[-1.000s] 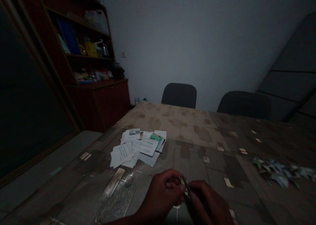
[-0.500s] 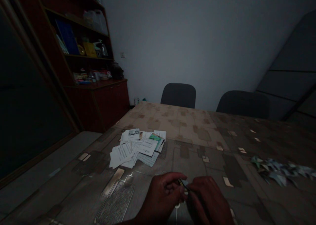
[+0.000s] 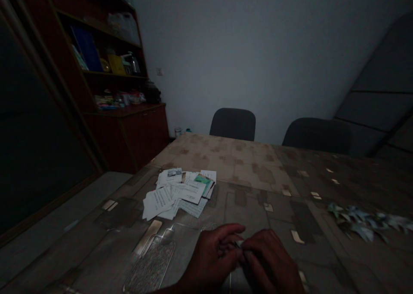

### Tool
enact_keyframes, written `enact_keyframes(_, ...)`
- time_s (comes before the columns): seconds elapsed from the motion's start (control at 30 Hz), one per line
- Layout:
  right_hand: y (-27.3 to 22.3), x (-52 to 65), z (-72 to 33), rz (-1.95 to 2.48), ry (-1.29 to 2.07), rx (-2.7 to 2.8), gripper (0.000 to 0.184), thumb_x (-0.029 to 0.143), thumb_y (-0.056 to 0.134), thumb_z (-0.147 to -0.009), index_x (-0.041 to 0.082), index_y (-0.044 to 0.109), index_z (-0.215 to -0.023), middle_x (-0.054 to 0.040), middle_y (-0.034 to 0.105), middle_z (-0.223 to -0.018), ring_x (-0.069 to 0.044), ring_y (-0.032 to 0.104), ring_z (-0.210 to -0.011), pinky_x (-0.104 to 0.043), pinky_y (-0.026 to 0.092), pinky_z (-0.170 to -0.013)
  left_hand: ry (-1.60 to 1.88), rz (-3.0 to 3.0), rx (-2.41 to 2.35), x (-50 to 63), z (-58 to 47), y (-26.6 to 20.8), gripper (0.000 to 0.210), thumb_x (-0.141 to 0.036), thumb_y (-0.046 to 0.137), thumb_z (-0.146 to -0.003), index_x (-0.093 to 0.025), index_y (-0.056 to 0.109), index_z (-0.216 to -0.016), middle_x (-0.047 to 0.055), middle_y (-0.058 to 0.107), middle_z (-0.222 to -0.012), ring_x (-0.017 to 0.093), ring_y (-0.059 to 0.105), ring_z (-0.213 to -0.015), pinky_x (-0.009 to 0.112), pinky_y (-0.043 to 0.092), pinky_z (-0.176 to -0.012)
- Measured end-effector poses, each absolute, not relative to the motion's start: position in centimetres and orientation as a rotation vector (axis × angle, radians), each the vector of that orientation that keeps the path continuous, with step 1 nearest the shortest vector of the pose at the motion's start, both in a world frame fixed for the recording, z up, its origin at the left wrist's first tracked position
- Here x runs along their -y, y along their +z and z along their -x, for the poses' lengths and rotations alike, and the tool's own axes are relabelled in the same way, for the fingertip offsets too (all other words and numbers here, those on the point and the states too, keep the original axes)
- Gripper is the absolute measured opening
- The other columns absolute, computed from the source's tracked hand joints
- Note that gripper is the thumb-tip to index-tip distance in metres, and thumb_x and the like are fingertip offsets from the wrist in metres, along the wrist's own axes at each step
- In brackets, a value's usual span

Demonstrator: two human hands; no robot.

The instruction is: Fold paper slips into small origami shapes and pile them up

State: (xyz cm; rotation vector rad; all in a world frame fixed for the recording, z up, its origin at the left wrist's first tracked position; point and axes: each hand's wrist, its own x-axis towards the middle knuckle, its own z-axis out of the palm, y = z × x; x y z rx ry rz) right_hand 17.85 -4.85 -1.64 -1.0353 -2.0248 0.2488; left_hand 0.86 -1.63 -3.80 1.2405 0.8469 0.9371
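Low in the middle of the view, my left hand point(image 3: 214, 255) and my right hand point(image 3: 271, 259) meet fingertip to fingertip above the table. Between them is a small folded piece of paper point(image 3: 238, 244), with only a pale and dark edge showing; the fingers hide most of it. My left thumb and fingers curl around it from the left. The right fingers are bunched and pinch it from the other side. Beyond the hands, to the left, lies a loose spread of printed paper sheets point(image 3: 161, 201), one of them with a green picture point(image 3: 202, 183).
A cluster of folded paper pieces point(image 3: 364, 223) lies on the right of the patterned tablecloth point(image 3: 254, 156). Two dark chairs point(image 3: 232, 123) stand at the far edge. A red-brown cabinet point(image 3: 142, 128) with filled shelves is at the left. The room is dim.
My right fingers have closed in toward the left hand, and less of the folded paper shows now. The yellowish part seen before is hidden. The sheets on the table have stayed put.
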Motion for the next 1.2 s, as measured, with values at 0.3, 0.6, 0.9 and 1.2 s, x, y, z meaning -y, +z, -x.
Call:
enact_keyframes(0.3, -1.7, 5.0, -17.9, 1.178, 0.419, 1.878, 0.011, 0.022, 0.054, -0.092, 0.025, 0.062, -0.085, -0.0017, 0.061, -0.082, -0.019, 0.061, -0.079, -0.027, 0.050, -0.069, 0.910, -1.392, -0.928, 1.7, -0.6, -2.1, 0.012, -0.011, 0.060, -0.071, -0.015, 0.065, -0.081, 0.002, 0.064, -0.066, 0.016, 0.060, -0.064, 0.022, 0.044, -0.055)
enact_keyframes(0.6, -1.5, 4.4, -17.6, 1.208, 0.713, 1.685, 0.016, 0.031, 0.056, -0.089, 0.022, 0.061, -0.077, -0.0037, 0.063, -0.083, -0.021, 0.062, -0.081, -0.030, 0.049, -0.072, 0.892, -1.244, -0.981, 1.4, -0.7, -0.9, 0.011, -0.024, 0.067, -0.069, -0.014, 0.061, -0.068, 0.004, 0.067, -0.058, 0.015, 0.061, -0.052, 0.025, 0.045, -0.051)
enact_keyframes(0.9, -2.1, 4.6, -17.6, 1.229, 0.924, 1.491, 0.020, 0.038, 0.059, -0.086, 0.021, 0.060, -0.076, -0.0022, 0.063, -0.073, -0.020, 0.061, -0.071, -0.030, 0.047, -0.065, 0.902, -1.115, -0.886, 1.3, -0.7, -1.2, 0.015, -0.026, 0.068, -0.073, -0.014, 0.060, -0.072, 0.006, 0.070, -0.059, 0.015, 0.064, -0.053, 0.024, 0.045, -0.052)
enact_keyframes(1.2, -1.8, 4.9, -17.3, 1.217, 0.813, 1.460, 0.026, 0.041, 0.062, -0.086, 0.021, 0.060, -0.069, -0.0022, 0.063, -0.071, -0.019, 0.060, -0.068, -0.027, 0.047, -0.063, 0.905, -1.081, -0.890, 1.2, -0.8, -0.6, 0.019, -0.029, 0.069, -0.071, -0.014, 0.057, -0.067, 0.005, 0.069, -0.054, 0.012, 0.058, -0.045, 0.021, 0.042, -0.046)
